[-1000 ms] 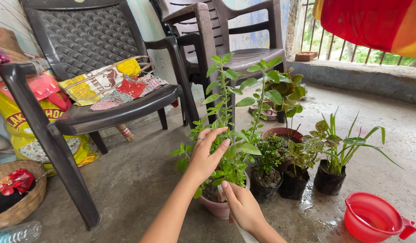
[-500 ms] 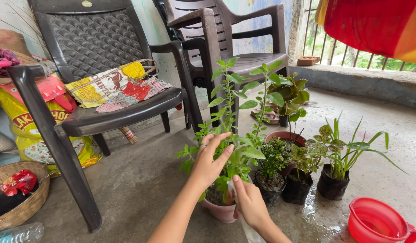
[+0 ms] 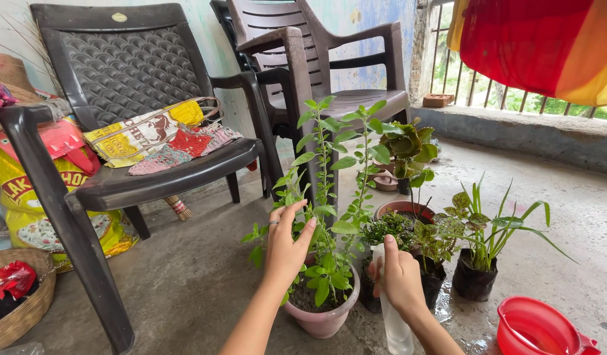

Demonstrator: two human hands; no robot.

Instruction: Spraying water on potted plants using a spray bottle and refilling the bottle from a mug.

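1. Leafy green plant (image 3: 326, 217) in a round pink plastic pot (image 3: 323, 319) stands on the concrete floor (image 3: 192, 276), just beside the small potted plants in black bags (image 3: 471, 263).
2. Left hand (image 3: 287, 246) touches its stems, fingers spread apart around the foliage.
3. Right hand (image 3: 401, 279) has its grip clamped on a clear plastic spray bottle (image 3: 395, 325), right of the pot.
4. Red plastic tub (image 3: 537, 329) lies well apart, near the wet patch.

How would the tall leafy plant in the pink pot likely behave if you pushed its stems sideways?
The tall plant has thin, long stems, so they would probably bend easily. Its pink pot looks wide, low and soil-filled, so it likely would not tip. The left hand is already among the leaves.
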